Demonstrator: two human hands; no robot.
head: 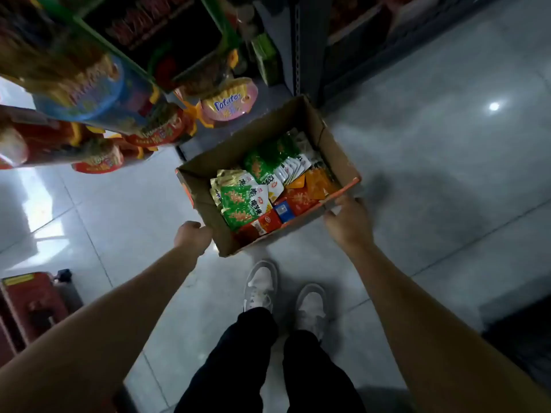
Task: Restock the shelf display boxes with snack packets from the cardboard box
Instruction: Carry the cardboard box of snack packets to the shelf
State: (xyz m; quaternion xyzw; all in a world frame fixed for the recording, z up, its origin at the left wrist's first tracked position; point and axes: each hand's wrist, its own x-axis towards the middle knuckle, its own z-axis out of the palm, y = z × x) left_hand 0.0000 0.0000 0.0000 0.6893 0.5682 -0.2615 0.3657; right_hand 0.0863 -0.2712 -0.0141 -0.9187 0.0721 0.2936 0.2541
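cardboard box (322,138) | left hand (192,237) grasps near corner | right hand (348,223) grasps rim

A dim shop aisle seen from above: pale grey floor tiles (417,162) with thin grout lines carry a small round reflection of a ceiling light (494,106) at right and a broad glare patch (38,201) at left. A dark metal shelf upright (296,49) with a row of punched holes rises at top centre. Potato-snack tubs (229,99) in red, blue and pink crowd the shelving at upper left, blurred. A red crate (32,305) stands at the lower left edge.
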